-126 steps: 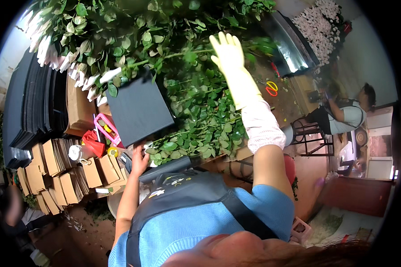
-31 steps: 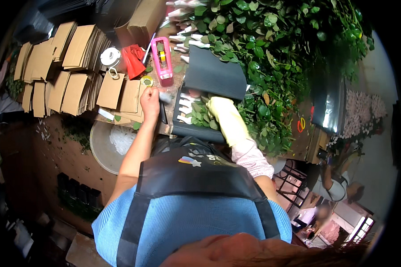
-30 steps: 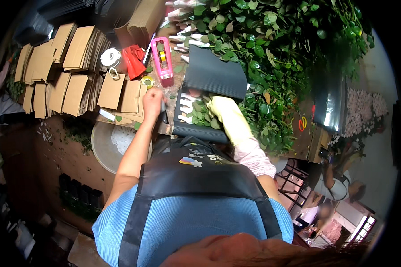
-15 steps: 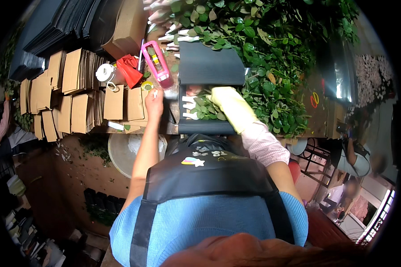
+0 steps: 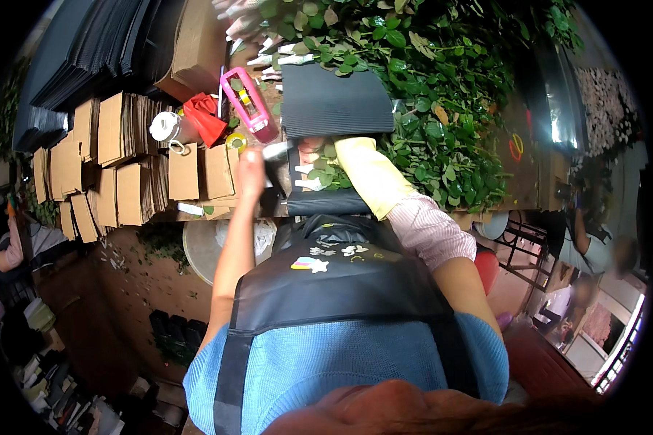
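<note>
My left hand (image 5: 251, 172), bare and blurred, is closed beside the left edge of a black corrugated sheet. A small white piece (image 5: 276, 151) juts from its fingertips toward the sheet; motion smears its shape. My right hand, in a pale yellow glove (image 5: 370, 170), reaches in under the raised flap (image 5: 337, 101) of the corrugated sheet. Its fingers are hidden by the flap and leaves. Leafy stems (image 5: 334, 176) with white-sleeved heads (image 5: 310, 184) lie between the flap and the sheet's near edge (image 5: 326, 203). Something pinkish shows just below the flap.
A pink tape dispenser (image 5: 250, 105), red cloth (image 5: 205, 119) and white-lidded cup (image 5: 168, 129) stand left of the sheet. Cardboard pieces (image 5: 127, 188) are stacked further left. A leafy heap (image 5: 442, 109) covers the right side. Below the table edge is a white bucket (image 5: 199, 250).
The white piece at my left fingertips shows more plainly, pointing at the sheet. My right glove has gone further under the flap. The whole view has shifted slightly.
</note>
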`<state>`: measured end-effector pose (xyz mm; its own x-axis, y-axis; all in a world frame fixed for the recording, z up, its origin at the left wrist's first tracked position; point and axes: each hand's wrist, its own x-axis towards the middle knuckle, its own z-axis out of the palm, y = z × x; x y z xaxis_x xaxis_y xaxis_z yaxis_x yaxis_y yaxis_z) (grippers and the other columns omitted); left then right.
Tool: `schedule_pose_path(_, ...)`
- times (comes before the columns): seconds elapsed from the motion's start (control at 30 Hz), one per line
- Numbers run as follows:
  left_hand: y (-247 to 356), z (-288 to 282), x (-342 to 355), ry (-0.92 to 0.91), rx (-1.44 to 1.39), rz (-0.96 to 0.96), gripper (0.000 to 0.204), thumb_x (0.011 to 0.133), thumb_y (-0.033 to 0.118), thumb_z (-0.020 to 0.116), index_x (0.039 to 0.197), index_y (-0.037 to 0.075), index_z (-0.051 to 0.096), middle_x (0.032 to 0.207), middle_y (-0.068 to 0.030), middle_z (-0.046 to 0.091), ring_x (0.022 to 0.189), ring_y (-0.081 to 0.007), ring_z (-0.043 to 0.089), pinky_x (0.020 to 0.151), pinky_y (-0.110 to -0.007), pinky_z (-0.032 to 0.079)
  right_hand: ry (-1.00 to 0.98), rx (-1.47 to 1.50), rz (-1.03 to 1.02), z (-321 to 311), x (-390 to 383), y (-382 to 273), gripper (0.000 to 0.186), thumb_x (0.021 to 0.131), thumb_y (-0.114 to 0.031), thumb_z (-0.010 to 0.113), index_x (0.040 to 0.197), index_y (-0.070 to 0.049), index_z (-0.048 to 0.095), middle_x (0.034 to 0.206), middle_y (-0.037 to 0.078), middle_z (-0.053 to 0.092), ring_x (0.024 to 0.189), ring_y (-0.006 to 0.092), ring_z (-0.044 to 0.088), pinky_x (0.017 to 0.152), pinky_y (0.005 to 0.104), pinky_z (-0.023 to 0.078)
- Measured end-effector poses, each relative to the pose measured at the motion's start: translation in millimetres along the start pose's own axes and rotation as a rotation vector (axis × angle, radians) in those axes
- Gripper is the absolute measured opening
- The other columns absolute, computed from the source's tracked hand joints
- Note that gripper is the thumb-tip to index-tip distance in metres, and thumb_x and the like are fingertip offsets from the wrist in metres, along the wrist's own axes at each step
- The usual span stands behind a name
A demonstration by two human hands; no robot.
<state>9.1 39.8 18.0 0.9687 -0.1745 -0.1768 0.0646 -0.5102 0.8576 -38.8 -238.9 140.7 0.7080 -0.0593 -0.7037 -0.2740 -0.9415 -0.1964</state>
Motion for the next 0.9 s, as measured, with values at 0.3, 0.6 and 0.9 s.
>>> schedule_pose_path(0.3, 111.1, 22.1, -16.0, -0.689, 0.599, 0.533, 0.030, 0.090, 0.034, 0.075, 0.109, 0.014, 0.064, 0.093, -0.0170, 0.072, 0.085, -0.0406, 0.069, 0.071, -0.046, 0.054, 0.024, -0.047, -0.025, -1.5, -0.2, -5.6, 0.064, 0.090, -0.047, 0.072, 0.137, -0.006, 0.059, 0.128, 0.019, 0.067, 0.116, 0.0358, 0.065, 0.097, 0.0418, 0.051)
schedule_pose_path(0.6, 22.6, -56.4, -18.3, -0.183, 0.078, 0.062, 0.020, 0.086, 0.020, 0.071, 0.093, 0.003, 0.063, 0.080, -0.0163, 0.066, 0.074, -0.0345, 0.066, 0.072, -0.043, 0.052, 0.074, 0.179, -0.049, -1.1, -10.4, 14.2, 0.053, 0.095, -0.041, 0.067, 0.136, -0.008, 0.060, 0.119, 0.016, 0.070, 0.108, 0.0319, 0.067, 0.091, 0.0412, 0.052)
schedule_pose_path(0.9, 49.0, 1.2, -30.3, -0.328, 0.108, 0.024, 0.045, 0.086, 0.041, 0.080, 0.106, 0.005, 0.063, 0.092, -0.0108, 0.070, 0.085, -0.0220, 0.067, 0.080, -0.035, 0.051, -0.022, -0.168, -0.248, 3.7, -35.4, -20.3, 0.038, 0.097, -0.040, 0.063, 0.122, -0.012, 0.068, 0.107, 0.012, 0.075, 0.103, 0.0319, 0.071, 0.091, 0.0445, 0.054)
